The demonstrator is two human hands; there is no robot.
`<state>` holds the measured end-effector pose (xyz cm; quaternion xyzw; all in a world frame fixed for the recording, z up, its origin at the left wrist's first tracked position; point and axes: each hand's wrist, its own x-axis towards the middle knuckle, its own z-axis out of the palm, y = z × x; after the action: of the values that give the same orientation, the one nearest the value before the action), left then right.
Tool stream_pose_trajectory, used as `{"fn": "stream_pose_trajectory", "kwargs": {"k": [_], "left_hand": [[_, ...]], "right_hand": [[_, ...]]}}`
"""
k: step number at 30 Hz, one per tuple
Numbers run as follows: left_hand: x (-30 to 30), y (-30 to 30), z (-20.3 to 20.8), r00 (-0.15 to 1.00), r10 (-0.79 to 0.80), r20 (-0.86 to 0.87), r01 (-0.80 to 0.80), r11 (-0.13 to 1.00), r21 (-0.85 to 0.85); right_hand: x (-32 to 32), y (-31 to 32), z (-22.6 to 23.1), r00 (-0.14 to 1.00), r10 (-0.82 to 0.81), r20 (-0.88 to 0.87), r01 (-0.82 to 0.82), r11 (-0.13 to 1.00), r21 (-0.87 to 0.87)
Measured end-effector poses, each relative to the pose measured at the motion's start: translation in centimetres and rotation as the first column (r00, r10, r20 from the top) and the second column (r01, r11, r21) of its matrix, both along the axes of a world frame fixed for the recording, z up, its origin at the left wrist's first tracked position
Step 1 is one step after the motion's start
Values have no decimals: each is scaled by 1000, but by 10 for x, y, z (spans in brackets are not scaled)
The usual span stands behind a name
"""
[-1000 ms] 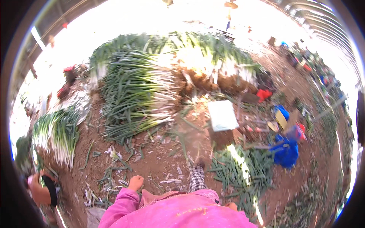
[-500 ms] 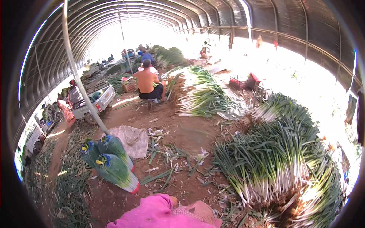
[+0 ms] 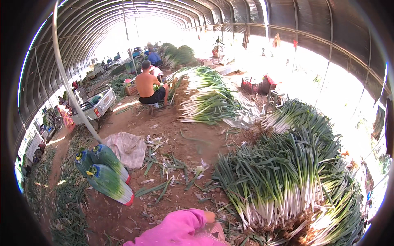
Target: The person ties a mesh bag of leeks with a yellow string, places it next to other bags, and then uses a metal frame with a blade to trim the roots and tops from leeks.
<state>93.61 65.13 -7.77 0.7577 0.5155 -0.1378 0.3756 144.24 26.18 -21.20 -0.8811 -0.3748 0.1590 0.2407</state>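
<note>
At the bottom edge, a bright pink sleeve [image 3: 176, 227] reaches toward the right. A small part of my left hand [image 3: 210, 216] shows just past its end; its fingers are hidden, so I cannot tell what it holds. Beneath it lies dusky pink patterned cloth [image 3: 218, 233]. My right hand is out of view. The nearest thing on the right is a big heap of leeks [image 3: 283, 176], dark green leaves toward me and the far side, white stalks and brown roots at the near right. Several net-wrapped leek bundles [image 3: 108, 184] with red ends lie to the left.
A pale sack [image 3: 126, 149] lies behind the bundles, beside a slanting metal pole [image 3: 72, 92]. A person [image 3: 148, 86] sits by another leek heap [image 3: 211, 94]. A small cart [image 3: 98, 104] stands left; red crates [image 3: 252, 86] stand right. Loose leaves litter the soil.
The view has turned slightly right, so the scene sits further left. The pink sleeve has shifted right and my left hand shows further right. The patterned cloth shows less.
</note>
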Motion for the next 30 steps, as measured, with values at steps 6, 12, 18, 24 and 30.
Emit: {"fn": "stream_pose_trajectory", "kwargs": {"k": [6, 12, 18, 24, 30], "left_hand": [[80, 36, 23, 992, -112, 65, 108, 992, 57], [77, 29, 1, 977, -139, -161, 142, 990, 10], [79, -29, 25, 957, 14, -290, -8, 1000, 20], [99, -131, 8, 972, 56, -230, -57, 998, 3], [170, -207, 64, 995, -95, -19, 96, 995, 37]], "right_hand": [[11, 45, 28, 999, -4, -34, 3, 1000, -26], [23, 59, 40, 998, 2, -63, -5, 999, -43], [39, 38, 44, 996, 6, -86, -9, 999, -43], [59, -15, 53, 992, 45, -120, -49, 998, -29], [77, -158, 52, 969, -146, -199, 140, 989, -42]]}}
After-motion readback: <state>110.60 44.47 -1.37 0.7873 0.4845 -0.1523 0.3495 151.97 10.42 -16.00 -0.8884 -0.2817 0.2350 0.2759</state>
